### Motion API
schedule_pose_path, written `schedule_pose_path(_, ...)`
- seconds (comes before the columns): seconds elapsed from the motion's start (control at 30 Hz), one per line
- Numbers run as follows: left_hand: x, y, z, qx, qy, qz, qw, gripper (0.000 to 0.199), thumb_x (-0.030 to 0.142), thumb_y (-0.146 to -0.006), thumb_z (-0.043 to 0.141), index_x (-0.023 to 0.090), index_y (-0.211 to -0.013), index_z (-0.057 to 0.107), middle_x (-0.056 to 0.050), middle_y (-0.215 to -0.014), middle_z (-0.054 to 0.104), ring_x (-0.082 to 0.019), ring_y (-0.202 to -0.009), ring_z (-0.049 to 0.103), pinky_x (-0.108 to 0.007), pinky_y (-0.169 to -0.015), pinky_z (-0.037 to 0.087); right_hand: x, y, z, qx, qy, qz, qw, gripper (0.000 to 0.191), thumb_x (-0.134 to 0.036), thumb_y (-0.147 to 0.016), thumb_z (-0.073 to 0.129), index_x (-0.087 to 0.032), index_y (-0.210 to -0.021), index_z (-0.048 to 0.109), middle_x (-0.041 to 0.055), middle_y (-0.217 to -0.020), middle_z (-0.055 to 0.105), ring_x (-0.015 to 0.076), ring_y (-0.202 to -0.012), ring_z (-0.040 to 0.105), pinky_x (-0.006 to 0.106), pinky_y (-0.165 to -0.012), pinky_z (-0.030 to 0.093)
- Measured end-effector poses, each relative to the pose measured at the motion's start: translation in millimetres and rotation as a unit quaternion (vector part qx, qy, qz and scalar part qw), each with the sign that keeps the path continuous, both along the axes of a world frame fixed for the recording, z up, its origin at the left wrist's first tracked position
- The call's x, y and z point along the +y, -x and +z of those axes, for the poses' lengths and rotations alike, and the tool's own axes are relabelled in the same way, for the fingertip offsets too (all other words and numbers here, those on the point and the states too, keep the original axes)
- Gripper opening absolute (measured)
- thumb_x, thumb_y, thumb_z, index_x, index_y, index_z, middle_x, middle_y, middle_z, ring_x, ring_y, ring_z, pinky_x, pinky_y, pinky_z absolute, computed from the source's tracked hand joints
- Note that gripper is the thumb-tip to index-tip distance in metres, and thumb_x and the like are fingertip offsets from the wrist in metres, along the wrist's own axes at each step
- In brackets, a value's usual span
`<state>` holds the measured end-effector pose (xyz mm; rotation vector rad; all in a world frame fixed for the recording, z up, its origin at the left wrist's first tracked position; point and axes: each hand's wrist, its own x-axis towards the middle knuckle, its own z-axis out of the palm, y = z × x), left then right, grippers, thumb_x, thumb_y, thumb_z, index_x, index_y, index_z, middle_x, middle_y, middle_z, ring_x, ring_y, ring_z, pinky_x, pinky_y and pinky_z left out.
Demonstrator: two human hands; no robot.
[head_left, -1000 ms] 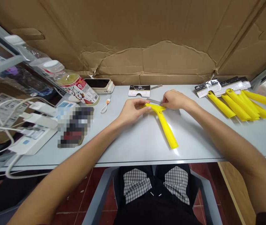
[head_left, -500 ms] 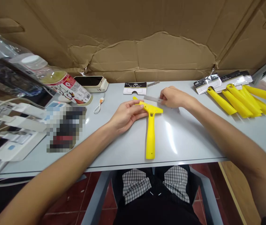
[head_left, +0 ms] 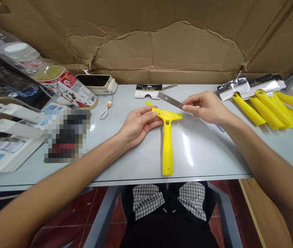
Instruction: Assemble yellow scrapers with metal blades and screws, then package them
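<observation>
A yellow plastic scraper [head_left: 167, 139] lies on the grey table [head_left: 208, 151], its handle pointing toward me. My left hand [head_left: 137, 124] pinches the left end of its T-shaped head. A thin metal blade [head_left: 170, 100] is held by one end in my right hand [head_left: 205, 107], lifted just above the scraper head and slanting up to the left. Behind the head lies a small black-and-white blade pack [head_left: 148, 91] with another blade [head_left: 170, 86] beside it.
Several more yellow scrapers [head_left: 270, 109] and silver-black packets [head_left: 249, 85] lie at the right back. At the left are a tipped bottle [head_left: 58, 82], a phone [head_left: 97, 82], white chargers and cables [head_left: 9, 134]. Cardboard [head_left: 161, 38] walls the back edge.
My left hand turned the scraper so its handle points straight at me. My right hand picked the blade up off the table and raised it over the scraper head.
</observation>
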<state>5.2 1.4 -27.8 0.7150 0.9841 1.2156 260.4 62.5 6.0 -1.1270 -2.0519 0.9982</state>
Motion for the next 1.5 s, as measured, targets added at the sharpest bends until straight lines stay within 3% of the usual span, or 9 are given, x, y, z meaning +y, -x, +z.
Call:
schedule_pose_path(0.17, -3.5, 0.7, 3.2, -0.013, 0.0, -0.001, 1.0, 0.02, 0.005, -0.092, 0.073, 0.007, -0.111, 0.072, -0.018, -0.113, 0.08, -0.026, -0.105, 0.08, -0.043, -0.1, 0.065, -9.0, -3.1, -0.5, 0.074, 0.064, 0.003, 0.995, 0.035, -0.046, -0.081, 0.091, -0.019, -0.098, 0.077, 0.0013, -0.071, 0.066, 0.0133, -0.06, 0.055, 0.031, -0.054, 0.042)
schedule_pose_path(0.3, -6.7, 1.9, 4.6, -0.023, 0.009, -0.002, 1.0, 0.022, 0.004, -0.09, 0.075, 0.007, -0.112, 0.072, -0.017, -0.111, 0.081, -0.025, -0.101, 0.08, -0.039, -0.094, 0.067, -8.0, -5.5, -0.5, 0.083, 0.098, 0.01, 0.992, 0.032, -0.047, -0.084, 0.089, -0.019, -0.095, 0.077, 0.0005, -0.068, 0.064, 0.0125, -0.058, 0.053, 0.031, -0.053, 0.04)
schedule_pose_path(0.47, -13.6, 1.8, 3.5, -0.029, 0.02, -0.049, 0.998, 0.027, 0.007, -0.091, 0.076, 0.007, -0.117, 0.071, -0.019, -0.119, 0.08, -0.026, -0.108, 0.08, -0.037, -0.095, 0.067, -9.5, -5.3, -2.1, 0.085, 0.13, 0.026, 0.988, 0.035, -0.05, -0.083, 0.089, -0.02, -0.095, 0.079, -0.0001, -0.067, 0.063, 0.0124, -0.059, 0.052, 0.03, -0.054, 0.039)
schedule_pose_path(1.5, -20.4, 1.7, 11.2, -0.031, -0.003, -0.063, 0.998, 0.027, 0.011, -0.087, 0.083, 0.011, -0.113, 0.074, -0.017, -0.119, 0.081, -0.027, -0.11, 0.079, -0.04, -0.101, 0.064, -16.5, 0.6, -1.2, 0.071, 0.161, 0.04, 0.984, 0.029, -0.045, -0.08, 0.091, -0.022, -0.095, 0.083, 0.0018, -0.073, 0.069, 0.0145, -0.066, 0.056, 0.031, -0.06, 0.043)
